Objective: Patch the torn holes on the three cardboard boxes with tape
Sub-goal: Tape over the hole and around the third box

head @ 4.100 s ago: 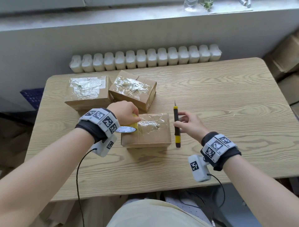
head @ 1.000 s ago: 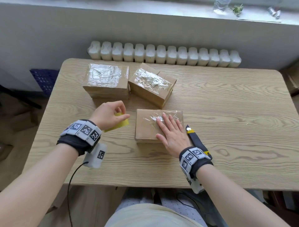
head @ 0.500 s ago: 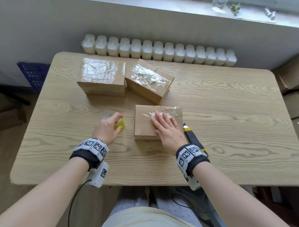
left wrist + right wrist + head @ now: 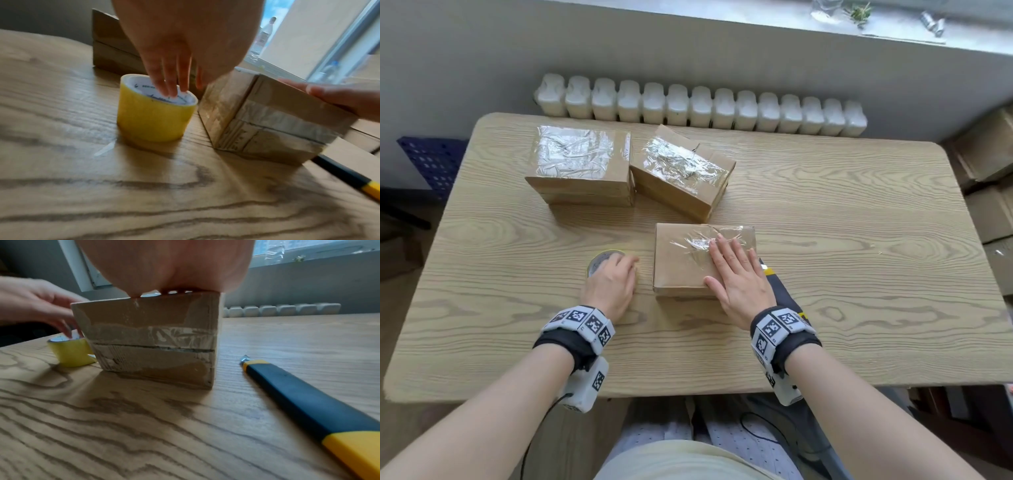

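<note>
- Near box lies flat on the wooden table, in front of the person; clear tape patch wrinkled on its top, far-right part.
- R hand lies flat on top of the near box, fingers straight and spread, tips on the tape patch; it grasps nothing.
- L hand is over the yellow tape roll, which stands on its flat side on the table just left of the near box, not touching it. Fingertips reach down into the roll's core, fingers nearly straight; a real grip is not seen.
- Two more boxes further back: left-back box and mid-back box, touching at a corner, both w/ shiny tape on top.
- Utility knife, dark w/ yellow parts, lies on the table just right of the near box, partly under the R wrist.
</note>
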Available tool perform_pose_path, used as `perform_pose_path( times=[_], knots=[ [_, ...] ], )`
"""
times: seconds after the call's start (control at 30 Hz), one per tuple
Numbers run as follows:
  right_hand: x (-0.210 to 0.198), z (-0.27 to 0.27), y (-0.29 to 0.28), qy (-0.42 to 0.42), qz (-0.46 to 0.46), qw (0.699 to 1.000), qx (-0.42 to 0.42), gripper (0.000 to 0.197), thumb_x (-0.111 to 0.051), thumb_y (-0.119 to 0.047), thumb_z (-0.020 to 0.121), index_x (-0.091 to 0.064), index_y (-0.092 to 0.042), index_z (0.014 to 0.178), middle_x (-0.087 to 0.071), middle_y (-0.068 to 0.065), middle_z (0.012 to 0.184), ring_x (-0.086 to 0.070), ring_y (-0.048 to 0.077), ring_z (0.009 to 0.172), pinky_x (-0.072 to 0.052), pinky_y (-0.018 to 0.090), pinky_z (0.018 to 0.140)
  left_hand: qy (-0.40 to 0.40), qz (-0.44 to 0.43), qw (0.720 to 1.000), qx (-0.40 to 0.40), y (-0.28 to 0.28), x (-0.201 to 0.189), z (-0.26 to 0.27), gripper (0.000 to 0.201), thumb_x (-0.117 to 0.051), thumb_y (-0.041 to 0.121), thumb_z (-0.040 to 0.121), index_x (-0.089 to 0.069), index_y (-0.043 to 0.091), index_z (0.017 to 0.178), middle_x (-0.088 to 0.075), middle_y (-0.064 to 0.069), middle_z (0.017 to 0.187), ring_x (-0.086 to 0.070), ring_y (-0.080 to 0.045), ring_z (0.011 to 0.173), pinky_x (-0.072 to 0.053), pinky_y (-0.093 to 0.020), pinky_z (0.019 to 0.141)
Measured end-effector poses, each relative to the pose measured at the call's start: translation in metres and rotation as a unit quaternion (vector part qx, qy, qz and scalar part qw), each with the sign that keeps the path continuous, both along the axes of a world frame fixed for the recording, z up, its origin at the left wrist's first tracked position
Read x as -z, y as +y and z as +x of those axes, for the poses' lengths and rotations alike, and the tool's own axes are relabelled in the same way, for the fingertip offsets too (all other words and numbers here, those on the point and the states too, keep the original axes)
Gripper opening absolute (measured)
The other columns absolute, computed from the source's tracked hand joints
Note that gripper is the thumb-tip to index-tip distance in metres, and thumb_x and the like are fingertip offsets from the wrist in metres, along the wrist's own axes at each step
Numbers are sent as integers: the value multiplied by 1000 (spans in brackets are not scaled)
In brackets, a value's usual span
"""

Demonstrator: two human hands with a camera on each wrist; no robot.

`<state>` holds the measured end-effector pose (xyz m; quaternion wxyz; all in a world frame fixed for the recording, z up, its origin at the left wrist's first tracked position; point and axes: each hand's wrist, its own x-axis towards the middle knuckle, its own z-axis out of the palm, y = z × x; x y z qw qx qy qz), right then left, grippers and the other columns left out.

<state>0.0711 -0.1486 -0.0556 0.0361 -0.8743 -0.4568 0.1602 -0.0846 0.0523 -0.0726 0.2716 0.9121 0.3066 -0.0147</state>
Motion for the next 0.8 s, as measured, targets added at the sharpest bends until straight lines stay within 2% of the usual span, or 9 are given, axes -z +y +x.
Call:
perform_pose_path(
  times=[0.07,0.13,0.23,0.37,0.43,0.5,0.6,0.7,0.8],
  knots=[
    [0,2,0,5,-13,1000,-9,66,4,-58,87,15,-30,145,21,-15,151,17,8,143,12,36,117,-59,39,997,21,-7,-11,8,43,-35,27,99,-47,11,136,-48,-9,139,-48,-27,126,-41,-42,99],
    [1,3,1,12,-14,1000,-14,66,6,-59,85,19,-30,143,23,-15,150,22,6,141,13,36,117,-58,71,989,116,-15,-21,19,53,-24,41,98,-34,20,146,-27,-3,154,-32,-18,138,-34,-38,106],
    [0,9,0,25,-8,999,-25,69,6,-60,83,17,-29,144,23,-15,150,22,5,140,13,34,117,11,73,978,195,-23,-23,31,69,0,61,89,-20,31,148,-6,9,157,-7,-8,145,-16,-36,118],
    [-4,27,-11,48,-3,998,-46,71,1,-63,84,16,-29,145,21,-18,150,17,2,141,8,28,118,67,88,973,200,-22,-21,37,70,4,59,84,-7,36,149,1,12,158,2,-7,146,-6,-32,119],
    [-4,35,-18,66,1,998,-15,71,-12,-63,91,15,-28,147,21,-16,151,19,2,140,5,27,118,80,88,971,208,-20,-23,40,72,8,60,81,-2,38,149,8,14,156,6,-6,145,-4,-32,120],
    [-7,45,-29,124,15,988,87,77,-25,-59,94,13,-22,150,20,-9,154,16,6,142,4,27,117,79,73,972,209,-19,-24,43,74,4,66,79,-1,39,148,13,17,152,10,-3,143,-2,-32,120],
    [-7,52,-43,223,64,951,205,81,-40,-54,94,3,-18,152,4,-2,159,-2,9,146,-8,30,118,54,11,977,206,-16,-25,41,82,-23,76,78,-7,38,149,12,19,151,14,3,139,2,-27,117],
    [-8,51,-42,261,100,939,202,78,-54,-45,91,-10,-25,152,-26,-2,155,-31,15,139,-28,37,114,39,-8,978,204,-15,-22,41,78,-50,61,85,-10,37,149,9,20,154,14,2,141,-10,-31,119],
    [-9,51,-36,280,103,930,214,82,-62,-39,88,-12,-25,152,-33,-3,152,-38,15,135,-33,36,111,40,-6,976,212,-17,-23,46,72,-50,53,89,-11,40,148,9,22,153,16,1,140,-16,-30,116]
  ],
)
